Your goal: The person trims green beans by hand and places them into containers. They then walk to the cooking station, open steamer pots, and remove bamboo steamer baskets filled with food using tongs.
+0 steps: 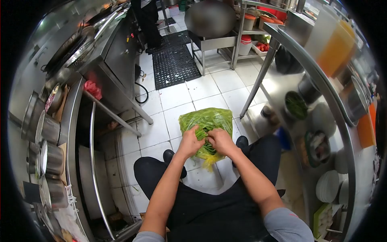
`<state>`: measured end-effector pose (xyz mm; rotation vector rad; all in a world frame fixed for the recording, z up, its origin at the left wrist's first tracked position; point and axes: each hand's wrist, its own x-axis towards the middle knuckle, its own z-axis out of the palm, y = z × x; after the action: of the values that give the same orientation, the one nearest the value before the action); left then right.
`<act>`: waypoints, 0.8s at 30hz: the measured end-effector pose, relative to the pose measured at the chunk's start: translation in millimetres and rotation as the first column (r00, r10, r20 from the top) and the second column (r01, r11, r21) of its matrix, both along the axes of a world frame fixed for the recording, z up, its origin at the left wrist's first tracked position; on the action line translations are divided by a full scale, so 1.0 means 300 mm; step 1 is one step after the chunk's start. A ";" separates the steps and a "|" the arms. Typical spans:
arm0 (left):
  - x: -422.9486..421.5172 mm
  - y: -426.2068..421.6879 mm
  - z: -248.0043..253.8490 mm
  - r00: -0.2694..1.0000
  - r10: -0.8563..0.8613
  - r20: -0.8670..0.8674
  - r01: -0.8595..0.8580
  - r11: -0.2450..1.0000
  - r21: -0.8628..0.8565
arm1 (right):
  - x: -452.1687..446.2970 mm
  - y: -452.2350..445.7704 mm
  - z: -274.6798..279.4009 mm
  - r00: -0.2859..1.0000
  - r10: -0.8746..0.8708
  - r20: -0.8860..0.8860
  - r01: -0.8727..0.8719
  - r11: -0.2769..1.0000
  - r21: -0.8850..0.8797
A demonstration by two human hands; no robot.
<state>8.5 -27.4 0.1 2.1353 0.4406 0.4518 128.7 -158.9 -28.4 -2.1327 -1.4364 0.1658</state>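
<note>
A clear plastic bag [209, 117] full of green leafy vegetables is in front of me between my knees, low over the white tiled floor. Its lower end, nearest me, is yellowish and bunched. My left hand [190, 141] is at the bag's left side, its fingers closed on green stems. On the right, my right hand [220, 141] has its fingers curled down into the bag's torn or open middle, pressed on the greens. Both hands are close together, with a small gap of greens between them. The fingertips are partly hidden among the leaves and plastic.
Steel pots [52, 159] line the left counter, with a rail [92, 161] below. A steel table [350, 161] with shelves of bowls and plates curves along the right. Ahead are a black floor mat [175, 64] and a standing person [147, 24].
</note>
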 end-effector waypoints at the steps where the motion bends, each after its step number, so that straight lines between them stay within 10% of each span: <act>1: -0.001 0.004 0.010 1.000 -0.004 -0.002 0.004 1.000 0.002 | 0.003 -0.001 0.004 0.977 -0.022 -0.210 0.039 0.996 0.076; 5: -0.014 0.023 0.047 0.992 0.044 -0.115 -0.060 0.988 -0.140 | 0.027 -0.006 0.049 0.825 -0.026 -0.564 0.132 0.980 0.149; 17: -0.010 0.037 -0.017 0.998 0.053 -0.017 -0.054 0.994 -0.097 | 0.013 0.000 0.076 0.908 0.039 -0.418 0.060 0.973 0.221; 19: -0.012 0.034 -0.010 0.999 0.034 -0.035 -0.036 0.998 -0.047 | 0.007 0.012 0.059 0.997 0.025 -0.077 -0.006 0.971 0.238; 22: -0.014 0.028 0.016 1.000 0.001 -0.029 -0.004 0.993 -0.119 | -0.010 0.028 0.042 0.997 -0.075 -0.035 0.082 0.943 0.323; 24: -0.014 0.034 0.040 1.000 0.005 0.004 -0.004 0.958 -0.287 | 0.007 0.040 0.014 0.923 -0.150 -0.355 0.281 0.893 0.353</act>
<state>4.3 -17.2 12.3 1.8524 0.4786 0.3706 130.7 -146.8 -24.1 -1.8111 -0.9390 0.1144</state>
